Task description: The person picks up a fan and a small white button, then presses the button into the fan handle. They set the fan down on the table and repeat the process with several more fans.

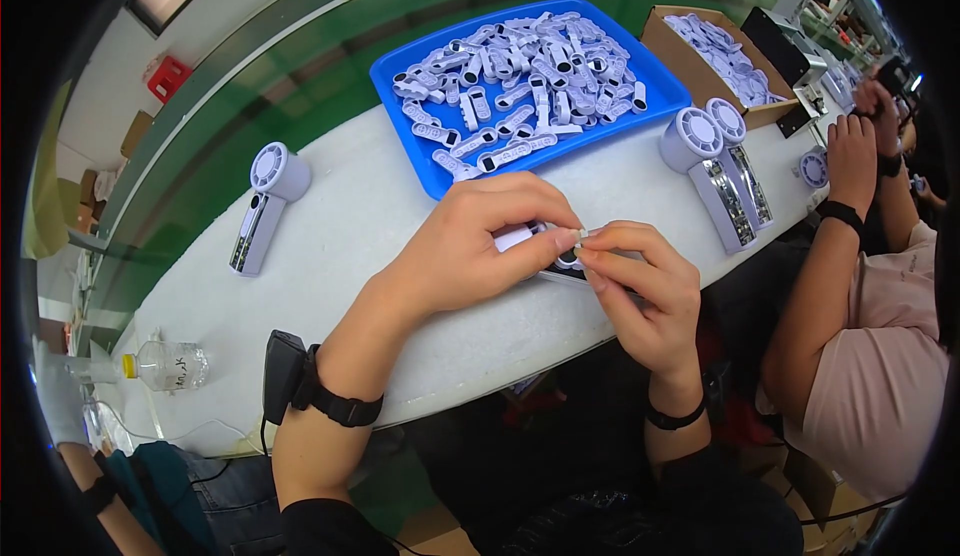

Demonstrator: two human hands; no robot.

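Observation:
My left hand (pixel 490 241) and my right hand (pixel 645 291) meet over the near part of the white table. Both are closed in a pinch, their fingertips together at a tiny pale piece (pixel 583 236), too small to name. Right beneath the fingers lies a lavender handheld fan (pixel 514 237), mostly hidden by my left hand. A bit of its dark, shiny handle shows under the fingertips. Beyond my hands stands a blue tray (pixel 408 143) heaped with lavender fan handle covers (pixel 515 116), several with dark oval windows.
One lavender fan (pixel 262 206) lies to the left, and two fans (pixel 715 171) with exposed handle insides lie to the right. A cardboard box (pixel 660 41) of lavender parts stands behind them. At the left are a plastic bottle (pixel 172 366) and a cable. Co-workers sit on both sides.

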